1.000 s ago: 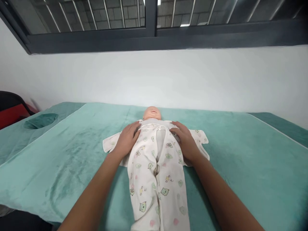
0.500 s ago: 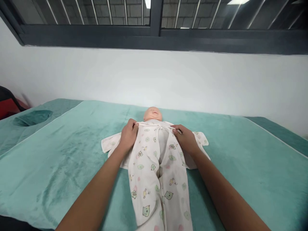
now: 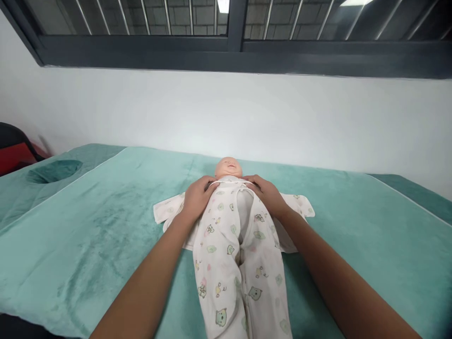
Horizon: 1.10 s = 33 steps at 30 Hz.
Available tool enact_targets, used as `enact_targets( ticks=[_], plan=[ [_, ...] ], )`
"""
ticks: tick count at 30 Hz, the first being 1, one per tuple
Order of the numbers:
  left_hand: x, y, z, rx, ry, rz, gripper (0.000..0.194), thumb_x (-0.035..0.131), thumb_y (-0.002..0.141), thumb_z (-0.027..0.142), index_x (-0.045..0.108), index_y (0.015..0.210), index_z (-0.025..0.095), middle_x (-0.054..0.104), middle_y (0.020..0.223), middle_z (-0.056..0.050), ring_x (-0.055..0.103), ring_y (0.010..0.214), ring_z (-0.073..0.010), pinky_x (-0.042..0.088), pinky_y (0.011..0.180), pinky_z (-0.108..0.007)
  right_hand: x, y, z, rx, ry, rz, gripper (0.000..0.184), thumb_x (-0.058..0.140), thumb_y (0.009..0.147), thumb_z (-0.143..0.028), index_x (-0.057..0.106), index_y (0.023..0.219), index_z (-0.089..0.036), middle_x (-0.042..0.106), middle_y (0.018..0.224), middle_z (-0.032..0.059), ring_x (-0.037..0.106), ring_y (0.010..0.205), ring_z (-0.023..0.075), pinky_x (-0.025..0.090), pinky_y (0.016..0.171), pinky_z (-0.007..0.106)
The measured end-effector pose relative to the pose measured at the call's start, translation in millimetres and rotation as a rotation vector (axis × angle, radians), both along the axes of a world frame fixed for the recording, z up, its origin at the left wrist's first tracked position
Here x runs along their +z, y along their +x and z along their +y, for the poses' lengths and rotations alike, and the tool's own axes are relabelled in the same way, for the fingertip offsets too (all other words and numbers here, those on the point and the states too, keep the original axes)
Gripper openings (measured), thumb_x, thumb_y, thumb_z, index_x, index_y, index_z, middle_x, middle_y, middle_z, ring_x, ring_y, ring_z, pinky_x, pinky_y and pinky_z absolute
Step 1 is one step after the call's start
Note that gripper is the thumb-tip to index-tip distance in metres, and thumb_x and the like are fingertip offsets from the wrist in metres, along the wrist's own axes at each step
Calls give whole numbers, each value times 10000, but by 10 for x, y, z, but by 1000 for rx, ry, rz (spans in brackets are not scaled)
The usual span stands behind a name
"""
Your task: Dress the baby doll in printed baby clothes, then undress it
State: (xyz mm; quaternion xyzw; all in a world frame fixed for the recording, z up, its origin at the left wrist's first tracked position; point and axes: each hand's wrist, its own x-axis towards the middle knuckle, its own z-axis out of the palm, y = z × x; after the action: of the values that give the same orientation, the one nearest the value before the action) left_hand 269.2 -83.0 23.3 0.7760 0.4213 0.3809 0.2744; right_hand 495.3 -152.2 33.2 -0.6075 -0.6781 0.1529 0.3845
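A baby doll [image 3: 229,167] lies on its back, its head toward the wall. A white baby top [image 3: 298,203] with printed sleeves is spread out to both sides under its body. White open-crotch baby pants [image 3: 221,249], printed with small animals and leaves, lie over the doll, with the legs running toward me. The waistband is up near the doll's chin. My left hand [image 3: 199,197] grips its left corner between thumb and fingers. At the right corner, my right hand [image 3: 267,194] holds the band, some fingertips tucked behind the cloth. Most of the doll's body is hidden.
A teal plush cover [image 3: 106,226] spreads over the bed, with a round hollow [image 3: 54,171] at the far left. Behind stands a white wall [image 3: 226,115] under a dark window frame [image 3: 141,54]. A red and black object [image 3: 16,153] sits at the left edge.
Both hands have come slightly closer together at the waistband, the left one shifting inward and the right fingers reaching farther over the band. The whole view has shifted slightly.
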Motion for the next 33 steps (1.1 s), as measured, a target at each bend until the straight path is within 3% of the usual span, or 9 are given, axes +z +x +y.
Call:
enact_targets(
  ticks=[3, 5, 9, 15, 22, 24, 27, 30, 33],
  plan=[
    [63, 21, 73, 21, -54, 54, 307, 443, 890, 458, 619, 789, 227, 666, 788, 11, 571, 742, -175, 412, 660, -272, 35, 3, 80, -85, -102, 23, 308, 442, 899, -498, 583, 803, -240, 644, 817, -5, 556, 784, 197, 402, 708, 307],
    [85, 29, 126, 10, -114, 43, 337, 428, 885, 458, 582, 716, 211, 618, 705, 15, 535, 683, -164, 380, 609, -267, 38, 20, 133, -100, -143, 65, 352, 442, 885, -516, 536, 719, -220, 599, 745, -14, 519, 741, 177, 381, 665, 286],
    [61, 46, 177, -13, -169, 27, 327, 398, 900, 441, 571, 748, 208, 644, 797, -6, 564, 751, -178, 401, 645, -274, 31, 40, 183, -113, -201, 138, 381, 463, 857, -542, 488, 677, -208, 552, 715, -17, 483, 707, 160, 362, 629, 273],
    [-64, 53, 147, 42, 61, 169, 320, 293, 971, 355, 584, 1044, 243, 669, 1059, -39, 598, 954, -215, 428, 809, -323, -46, 10, 165, -212, -103, 82, 273, 457, 886, -497, 535, 837, -240, 592, 742, -20, 519, 713, 169, 375, 652, 282],
    [-213, -76, 87, 43, 364, 271, 283, 341, 962, 220, 590, 1094, 208, 648, 1113, -63, 551, 1038, -231, 431, 899, -372, -217, 50, 130, -202, 217, -167, 260, 353, 915, -257, 590, 1007, -200, 649, 1070, 103, 587, 990, 237, 449, 864, 368],
    [-243, -140, -9, 88, 451, 282, 251, 385, 945, 192, 593, 1086, 197, 634, 1160, -72, 528, 1087, -234, 422, 942, -391, -248, 39, -12, -228, 307, -251, 289, 346, 889, -189, 589, 1046, -170, 611, 1172, 148, 544, 1115, 265, 434, 950, 418],
    [-300, -275, -300, 143, 521, 358, 235, 481, 908, 189, 594, 1113, 191, 593, 1243, -98, 483, 1176, -264, 412, 983, -427, -304, -44, -414, -261, 305, -343, 336, 404, 872, -180, 567, 1165, -152, 512, 1334, 176, 464, 1246, 291, 423, 1012, 464],
    [-407, -439, -718, 119, 543, 441, 348, 536, 878, 194, 566, 1225, 178, 551, 1315, -129, 426, 1267, -303, 385, 1032, -465, -400, -177, -928, -170, 253, -429, 469, 468, 869, -190, 486, 1337, -164, 486, 1394, 169, 422, 1314, 303, 409, 1050, 502],
    [-522, -576, -1105, 20, 541, 462, 438, 544, 867, 192, 536, 1305, 174, 543, 1343, -142, 418, 1292, -311, 366, 1065, -481, -482, -285, -1343, -17, 234, -498, 472, 508, 886, -209, 508, 1357, -193, 542, 1369, 143, 444, 1316, 295, 374, 1090, 517]
  ],
)
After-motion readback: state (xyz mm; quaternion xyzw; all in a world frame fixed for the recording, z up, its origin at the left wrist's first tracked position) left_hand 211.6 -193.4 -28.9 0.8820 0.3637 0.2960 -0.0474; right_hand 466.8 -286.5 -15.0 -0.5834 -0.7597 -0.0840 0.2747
